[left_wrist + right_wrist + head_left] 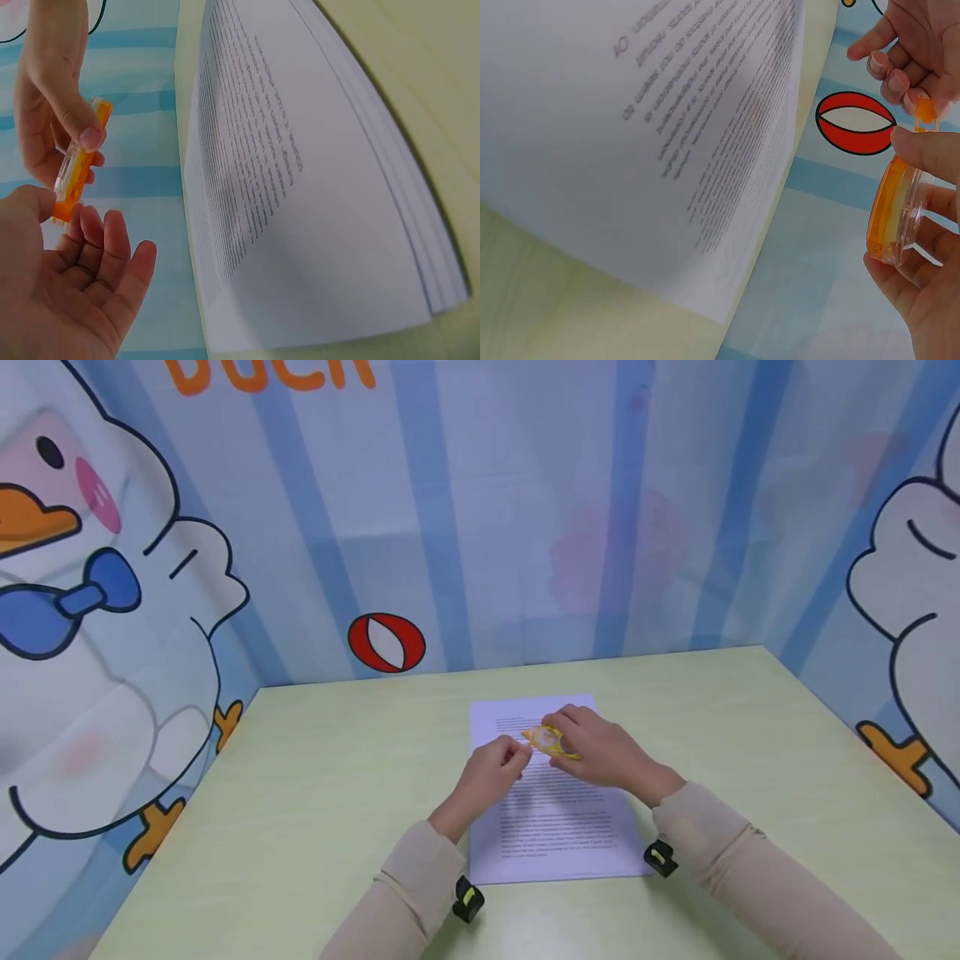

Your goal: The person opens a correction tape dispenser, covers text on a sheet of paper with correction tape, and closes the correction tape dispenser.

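Note:
My right hand (600,746) grips a correction tape dispenser (891,214) with an orange-yellow body and a clear side, thumb on one face and fingers on the other. At its tip, my left hand (491,774) pinches the orange end (63,211) between thumb and index finger; the other left fingers are loosely bent, palm side showing in the left wrist view. Both hands are raised above a stack of printed paper (555,847), and the dispenser overlaps the upper lines of text in the head view.
The paper lies on a pale green table (360,760), its several sheets showing at the edge. Behind the table hangs a blue striped backdrop (510,527) with cartoon ducks at both sides and a red ball print (360,642). Black wrist cameras sit at both sleeves.

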### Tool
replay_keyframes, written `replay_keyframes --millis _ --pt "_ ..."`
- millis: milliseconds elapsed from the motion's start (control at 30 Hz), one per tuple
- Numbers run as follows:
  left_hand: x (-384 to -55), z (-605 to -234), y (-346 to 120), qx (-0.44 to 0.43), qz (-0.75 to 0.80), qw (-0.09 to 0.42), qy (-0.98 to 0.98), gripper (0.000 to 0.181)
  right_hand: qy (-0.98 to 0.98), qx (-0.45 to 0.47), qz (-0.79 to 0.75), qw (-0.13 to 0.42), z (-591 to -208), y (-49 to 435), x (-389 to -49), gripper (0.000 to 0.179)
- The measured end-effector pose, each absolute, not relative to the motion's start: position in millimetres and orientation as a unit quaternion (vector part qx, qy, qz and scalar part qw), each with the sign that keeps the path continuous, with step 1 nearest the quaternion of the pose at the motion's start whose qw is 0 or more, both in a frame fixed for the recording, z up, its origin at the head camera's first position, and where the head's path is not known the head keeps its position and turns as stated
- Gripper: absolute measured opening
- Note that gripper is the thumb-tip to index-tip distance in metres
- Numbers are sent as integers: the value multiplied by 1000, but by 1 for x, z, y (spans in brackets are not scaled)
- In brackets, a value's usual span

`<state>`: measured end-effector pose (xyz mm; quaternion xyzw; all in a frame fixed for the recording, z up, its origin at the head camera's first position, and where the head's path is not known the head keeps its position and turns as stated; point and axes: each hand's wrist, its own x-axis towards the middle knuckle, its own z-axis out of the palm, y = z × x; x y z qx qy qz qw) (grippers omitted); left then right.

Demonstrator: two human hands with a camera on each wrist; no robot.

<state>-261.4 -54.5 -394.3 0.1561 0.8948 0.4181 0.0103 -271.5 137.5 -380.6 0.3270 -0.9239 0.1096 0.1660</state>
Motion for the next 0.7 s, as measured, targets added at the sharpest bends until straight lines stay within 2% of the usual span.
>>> replay_keyframes --millis 167,433,600,700 --pt "-264 -393 -58 158 415 -4 896 22 -916 347 109 170 -382 143 -270 46" --pt "-264 -389 -59 168 408 6 897 26 -903 374 117 179 -383 145 -268 48" --pt "-263 -390 -60 174 394 -13 902 26 -905 371 141 151 -383 149 -269 49" --pt "-263 -392 -60 173 388 -10 905 26 -921 335 154 125 -381 153 -269 51"
